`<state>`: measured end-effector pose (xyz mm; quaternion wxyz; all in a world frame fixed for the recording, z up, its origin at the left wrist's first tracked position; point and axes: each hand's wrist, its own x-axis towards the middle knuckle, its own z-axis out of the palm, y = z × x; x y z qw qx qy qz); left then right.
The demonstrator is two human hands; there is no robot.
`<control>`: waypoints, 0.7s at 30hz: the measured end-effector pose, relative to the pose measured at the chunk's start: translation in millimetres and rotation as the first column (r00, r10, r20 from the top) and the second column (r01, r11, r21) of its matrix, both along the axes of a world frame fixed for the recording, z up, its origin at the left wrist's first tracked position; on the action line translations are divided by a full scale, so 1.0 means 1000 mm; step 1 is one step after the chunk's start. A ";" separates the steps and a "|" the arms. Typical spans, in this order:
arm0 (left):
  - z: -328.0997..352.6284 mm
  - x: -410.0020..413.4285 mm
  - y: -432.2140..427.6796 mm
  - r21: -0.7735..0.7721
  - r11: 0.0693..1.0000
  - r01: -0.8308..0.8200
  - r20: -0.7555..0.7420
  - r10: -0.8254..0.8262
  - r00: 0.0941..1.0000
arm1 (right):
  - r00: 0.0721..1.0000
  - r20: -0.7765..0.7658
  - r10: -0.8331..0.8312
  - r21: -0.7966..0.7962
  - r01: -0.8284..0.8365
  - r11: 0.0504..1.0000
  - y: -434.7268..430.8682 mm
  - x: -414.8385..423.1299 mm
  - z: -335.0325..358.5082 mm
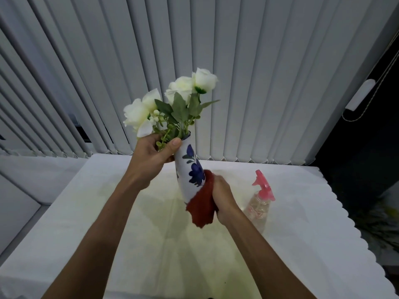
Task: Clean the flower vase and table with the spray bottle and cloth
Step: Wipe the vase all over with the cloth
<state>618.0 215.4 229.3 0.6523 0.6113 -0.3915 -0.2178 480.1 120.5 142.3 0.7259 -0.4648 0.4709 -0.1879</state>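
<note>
A white flower vase painted with blue flowers is lifted above the table and tilted, its mouth toward the upper left. White artificial roses with green leaves stick out of it. My left hand grips the vase at its neck. My right hand clutches a dark red cloth pressed against the lower right side of the vase. A clear spray bottle with a pink trigger head stands upright on the table just right of my right hand.
The table wears a white cloth with a scalloped right edge. Grey vertical blinds hang close behind it. A dark gap lies beyond the table's right side.
</note>
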 end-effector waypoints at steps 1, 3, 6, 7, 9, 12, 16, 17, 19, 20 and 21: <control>0.002 0.003 0.001 0.003 1.000 0.001 0.009 -0.001 1.000 | 1.000 0.030 -0.001 0.141 -0.003 0.990 0.001 -0.001 -0.005; 0.002 0.006 0.002 0.003 1.000 0.007 0.000 -0.007 1.000 | 0.995 0.092 -0.040 0.312 0.010 0.950 0.003 -0.003 -0.008; -0.005 0.004 0.002 -0.046 0.998 -0.048 -0.079 0.044 0.996 | 0.995 0.041 -0.096 0.276 0.081 0.958 0.008 0.002 -0.011; -0.008 0.001 0.001 -0.050 0.995 -0.088 -0.081 0.083 0.993 | 0.995 0.025 -0.101 0.261 0.091 0.961 0.011 0.003 -0.011; -0.013 -0.005 -0.003 -0.012 0.979 -0.205 -0.008 0.204 0.979 | 0.992 0.012 -0.124 0.242 0.118 0.963 0.014 0.005 -0.011; -0.016 -0.007 -0.005 0.050 0.924 -0.378 0.100 0.372 0.923 | 0.990 -0.017 -0.137 0.176 0.138 0.975 0.019 0.006 -0.013; -0.018 -0.002 0.000 0.098 0.933 -0.347 -0.002 0.349 0.937 | 0.979 -0.128 -0.161 -0.027 0.158 0.987 0.019 0.010 -0.018; -0.019 -0.003 0.001 0.096 0.936 -0.337 -0.016 0.340 0.940 | 0.976 -0.148 -0.163 -0.084 0.152 0.985 0.017 0.011 -0.017; -0.020 -0.004 0.002 0.074 0.944 -0.322 -0.029 0.325 0.945 | 0.974 -0.162 -0.160 -0.195 0.128 0.973 0.013 0.013 -0.011; -0.018 -0.005 0.002 0.062 0.946 -0.318 -0.026 0.320 0.947 | 0.974 -0.161 -0.162 -0.246 0.119 0.962 0.010 0.014 -0.009; -0.016 -0.003 0.002 0.053 0.947 -0.317 -0.017 0.319 0.948 | 0.974 -0.157 -0.164 -0.296 0.112 0.948 0.009 0.014 -0.006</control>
